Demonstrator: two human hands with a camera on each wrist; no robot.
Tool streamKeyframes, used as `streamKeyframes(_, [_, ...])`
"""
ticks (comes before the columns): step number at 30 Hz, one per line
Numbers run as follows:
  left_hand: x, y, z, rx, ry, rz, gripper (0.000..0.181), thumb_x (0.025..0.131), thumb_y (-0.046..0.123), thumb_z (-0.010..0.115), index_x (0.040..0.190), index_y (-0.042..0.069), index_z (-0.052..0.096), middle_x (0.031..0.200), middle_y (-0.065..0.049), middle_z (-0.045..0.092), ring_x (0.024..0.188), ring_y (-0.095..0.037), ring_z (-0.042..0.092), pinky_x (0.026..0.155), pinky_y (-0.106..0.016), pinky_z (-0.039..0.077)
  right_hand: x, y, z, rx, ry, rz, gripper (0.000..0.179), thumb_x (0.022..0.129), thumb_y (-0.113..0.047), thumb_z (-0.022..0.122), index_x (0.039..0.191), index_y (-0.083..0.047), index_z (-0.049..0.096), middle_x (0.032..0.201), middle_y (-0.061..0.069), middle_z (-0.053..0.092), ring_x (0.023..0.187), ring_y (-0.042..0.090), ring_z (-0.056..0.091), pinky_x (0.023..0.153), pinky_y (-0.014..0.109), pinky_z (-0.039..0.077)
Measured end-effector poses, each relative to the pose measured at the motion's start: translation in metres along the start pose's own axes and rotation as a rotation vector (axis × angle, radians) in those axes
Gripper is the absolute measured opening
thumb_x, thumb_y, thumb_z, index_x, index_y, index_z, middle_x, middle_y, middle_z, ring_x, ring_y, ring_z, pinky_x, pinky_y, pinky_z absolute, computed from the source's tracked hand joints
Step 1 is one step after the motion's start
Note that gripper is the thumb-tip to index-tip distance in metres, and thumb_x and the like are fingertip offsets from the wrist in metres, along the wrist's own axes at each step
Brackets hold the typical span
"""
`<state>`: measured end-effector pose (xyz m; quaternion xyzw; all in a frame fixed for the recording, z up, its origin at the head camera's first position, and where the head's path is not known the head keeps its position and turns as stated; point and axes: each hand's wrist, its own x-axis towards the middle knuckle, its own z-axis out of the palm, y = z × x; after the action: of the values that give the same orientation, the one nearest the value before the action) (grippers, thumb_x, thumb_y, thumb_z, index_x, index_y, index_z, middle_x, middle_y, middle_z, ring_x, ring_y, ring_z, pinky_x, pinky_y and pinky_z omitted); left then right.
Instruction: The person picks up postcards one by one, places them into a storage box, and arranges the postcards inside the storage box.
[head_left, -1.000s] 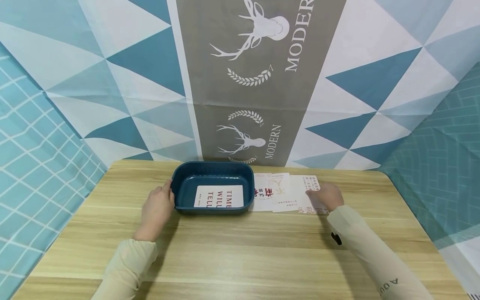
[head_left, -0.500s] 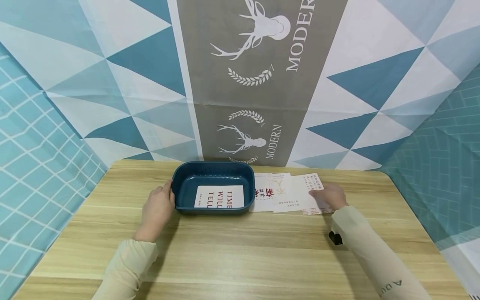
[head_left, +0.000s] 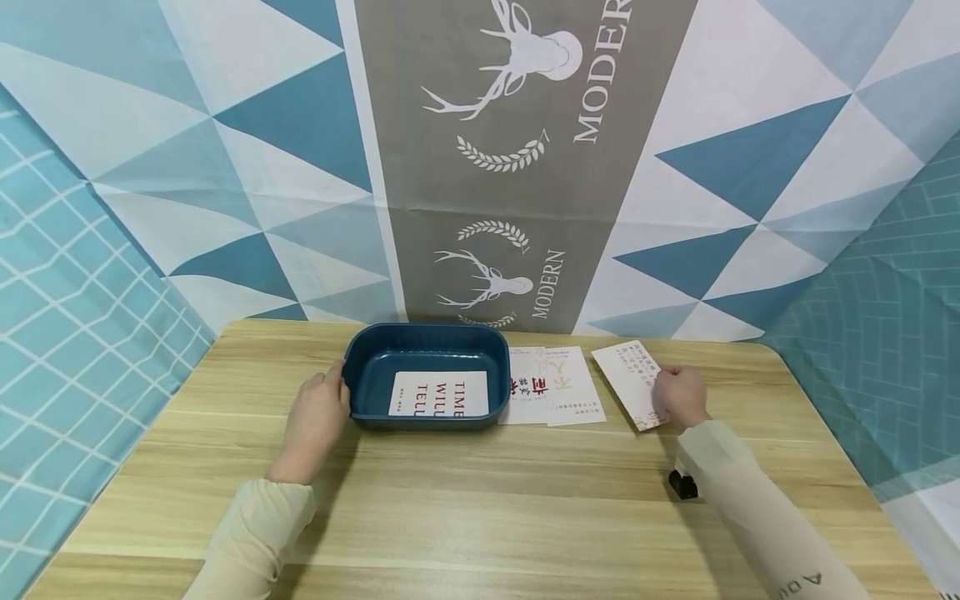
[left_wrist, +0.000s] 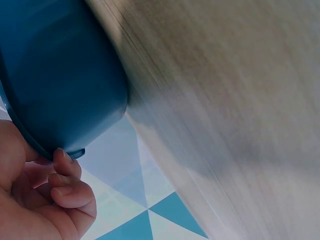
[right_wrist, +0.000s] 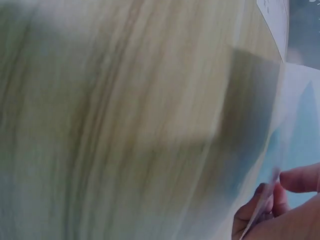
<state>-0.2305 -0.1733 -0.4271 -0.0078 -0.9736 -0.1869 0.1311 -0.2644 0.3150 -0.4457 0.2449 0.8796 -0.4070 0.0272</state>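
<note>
My left hand [head_left: 317, 417] grips the left rim of a dark blue rectangular dish [head_left: 427, 423]; in the left wrist view its thumb and curled fingers [left_wrist: 70, 192] pinch the rim's lip. Inside the dish lies a white card [head_left: 439, 393] with red lettering. My right hand [head_left: 681, 397] pinches a white printed card [head_left: 628, 379] by its right edge. That card is tilted and raised off the table, casting a shadow in the right wrist view, where thumb and fingers [right_wrist: 300, 178] meet on its edge. Two more cards overlap right of the dish, the nearer one [head_left: 577, 396] with gold characters.
Everything stands on a wood-grain table [head_left: 480, 508] near its back edge. Behind rises a patterned cloth backdrop [head_left: 480, 167] with deer heads and triangles. A black device [head_left: 682, 483] shows below the right sleeve.
My right hand has moved right, drawing its card away from the overlapping row and lifting it at a tilt. The left hand and the dish have stayed in place.
</note>
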Motion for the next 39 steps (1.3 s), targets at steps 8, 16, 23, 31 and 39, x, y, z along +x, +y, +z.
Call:
streamKeyframes(8, [0.000,0.000,-0.001,0.000,-0.019,-0.010,0.041,0.094,0.008,0.039,0.131,-0.009,0.046,0.082,-0.024,0.056,0.074,-0.035,0.052,0.069,-0.049,0.046,-0.004,-0.009,-0.009,-0.006,0.024,-0.090,0.041,0.091,-0.017,0.036,0.121,0.005,0.052,0.117,0.024,0.052,0.102,0.032,0.049,0.078,0.036,0.042])
streamKeyframes(16, [0.001,0.000,-0.002,-0.005,-0.014,-0.009,0.041,0.094,0.008,0.040,0.131,-0.010,0.046,0.082,-0.025,0.055,0.073,-0.035,0.052,0.069,-0.049,0.046,-0.006,-0.023,-0.016,-0.038,0.007,-0.195,0.037,0.094,-0.021,0.042,0.118,0.004,0.056,0.118,0.024,0.054,0.102,0.033,0.051,0.084,0.041,0.043])
streamKeyframes(23, [0.000,0.000,-0.002,-0.004,-0.015,-0.009,0.041,0.094,0.008,0.040,0.131,-0.010,0.047,0.083,-0.025,0.056,0.074,-0.036,0.052,0.070,-0.049,0.046,-0.008,-0.036,-0.014,-0.030,-0.046,-0.250,0.034,0.095,-0.021,0.046,0.116,0.003,0.058,0.117,0.022,0.054,0.100,0.030,0.051,0.078,0.034,0.042])
streamKeyframes(31, [0.001,0.001,-0.003,-0.005,-0.026,-0.016,0.041,0.095,0.008,0.039,0.131,-0.009,0.046,0.085,-0.026,0.056,0.077,-0.037,0.053,0.072,-0.050,0.046,-0.015,-0.055,-0.008,-0.003,-0.133,-0.334,0.032,0.095,-0.019,0.046,0.117,0.002,0.058,0.117,0.021,0.055,0.101,0.028,0.051,0.080,0.032,0.042])
streamKeyframes(39, [0.001,0.001,-0.002,-0.008,-0.021,-0.014,0.040,0.095,0.007,0.040,0.131,-0.009,0.046,0.086,-0.026,0.057,0.079,-0.039,0.054,0.073,-0.051,0.046,-0.020,-0.072,0.001,-0.022,-0.193,-0.454,0.027,0.094,-0.015,0.048,0.110,0.002,0.061,0.113,0.021,0.059,0.104,0.030,0.054,0.089,0.039,0.042])
